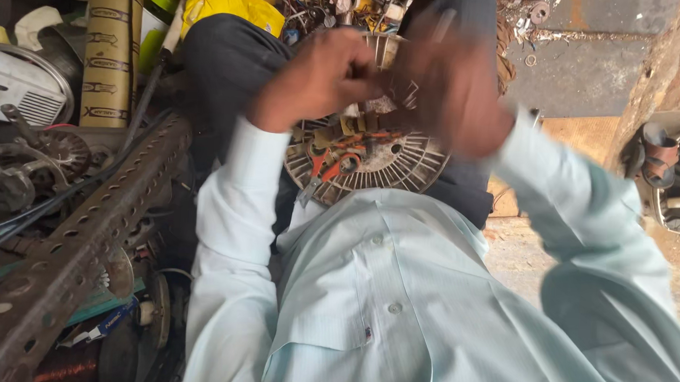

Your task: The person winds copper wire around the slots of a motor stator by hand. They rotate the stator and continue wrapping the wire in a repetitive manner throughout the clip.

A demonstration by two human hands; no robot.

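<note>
Both hands, left (318, 79) pinching and right (447, 92) blurred with grip unclear, work windings on the motor stator (391, 163); balanced orange-handled pliers (333, 164) could slip off.

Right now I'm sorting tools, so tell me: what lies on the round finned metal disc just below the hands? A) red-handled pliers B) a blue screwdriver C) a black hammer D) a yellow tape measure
A: red-handled pliers lie on the round finned disc, just below the left hand and the blurred right hand.
</note>
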